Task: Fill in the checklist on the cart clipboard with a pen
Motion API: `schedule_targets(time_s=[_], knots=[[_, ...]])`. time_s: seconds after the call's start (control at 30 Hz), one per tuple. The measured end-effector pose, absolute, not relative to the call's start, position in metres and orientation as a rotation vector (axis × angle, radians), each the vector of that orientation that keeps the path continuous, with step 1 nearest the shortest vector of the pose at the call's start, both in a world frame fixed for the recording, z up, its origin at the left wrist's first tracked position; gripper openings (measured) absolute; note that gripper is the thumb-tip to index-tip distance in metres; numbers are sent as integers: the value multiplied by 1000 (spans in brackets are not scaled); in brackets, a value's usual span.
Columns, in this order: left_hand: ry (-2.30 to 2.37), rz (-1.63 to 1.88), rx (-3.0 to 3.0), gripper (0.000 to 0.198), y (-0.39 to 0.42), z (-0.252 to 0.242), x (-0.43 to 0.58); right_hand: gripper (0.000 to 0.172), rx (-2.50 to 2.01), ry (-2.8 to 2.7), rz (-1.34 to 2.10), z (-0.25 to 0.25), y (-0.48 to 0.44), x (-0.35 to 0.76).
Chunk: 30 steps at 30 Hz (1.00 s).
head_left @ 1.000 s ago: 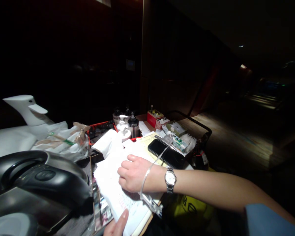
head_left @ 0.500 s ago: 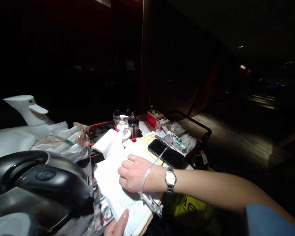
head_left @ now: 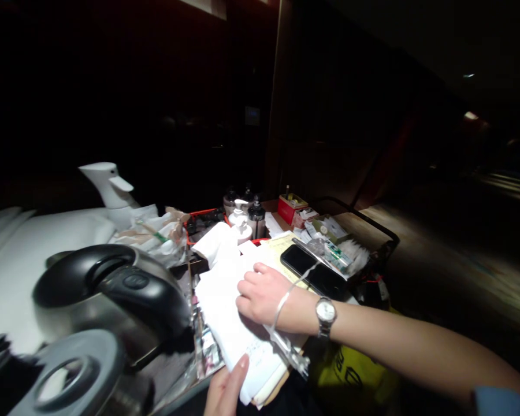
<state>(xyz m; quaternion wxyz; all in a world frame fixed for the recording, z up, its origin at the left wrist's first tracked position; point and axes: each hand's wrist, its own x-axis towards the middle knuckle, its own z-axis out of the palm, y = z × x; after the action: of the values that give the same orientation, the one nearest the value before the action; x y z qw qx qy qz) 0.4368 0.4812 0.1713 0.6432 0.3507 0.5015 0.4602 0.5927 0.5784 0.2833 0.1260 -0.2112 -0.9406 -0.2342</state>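
Observation:
A stack of white papers (head_left: 227,300), with handwriting near its lower edge, lies on a crowded cart top. At its near corner is my left hand (head_left: 226,388), its thumb over the sheets and its other fingers mostly hidden, gripping the edge. My right hand (head_left: 262,293) rests on the papers with its fingers curled. What those fingers hold, if anything, is out of sight. Around the right wrist are a watch (head_left: 325,312) and a pale strap (head_left: 281,306); a clear-looking item hangs below the wrist. Just beyond it a black phone (head_left: 301,261) lies on a yellow sheet (head_left: 275,249).
To the left stand a black-and-steel kettle (head_left: 112,289), a grey round lid (head_left: 80,370) and a white spray bottle (head_left: 110,179). Pump bottles (head_left: 256,216) and a red box (head_left: 291,209) sit behind the papers. A yellow bag (head_left: 351,372) is below right.
The view has swung left, so everything appears further right and more of the kettle shows. Both hands keep their places on the papers.

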Motion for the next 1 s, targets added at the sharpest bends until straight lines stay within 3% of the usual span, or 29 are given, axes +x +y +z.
schedule_targets(time_s=[0.23, 0.4, 0.6, 0.7, 0.87, 1.0], knots=[[1009, 1108, 853, 55, 477, 181, 432, 23, -749, -2680, -449, 260, 586, 599], [974, 1081, 877, 54, 475, 180, 429, 23, -676, -2589, -552, 256, 590, 592], [983, 1095, 830, 51, 477, 181, 431, 19, -813, -2519, -12, 283, 589, 613], [1030, 1093, 812, 50, 477, 179, 433, 12, -1005, -2367, -27, 284, 590, 655], [1075, 1118, 759, 49, 480, 181, 440, 51, -1244, -2273, -23, 242, 583, 717], [1113, 1098, 758, 49, 479, 191, 444, 38, -1215, -2170, -22, 221, 568, 717]])
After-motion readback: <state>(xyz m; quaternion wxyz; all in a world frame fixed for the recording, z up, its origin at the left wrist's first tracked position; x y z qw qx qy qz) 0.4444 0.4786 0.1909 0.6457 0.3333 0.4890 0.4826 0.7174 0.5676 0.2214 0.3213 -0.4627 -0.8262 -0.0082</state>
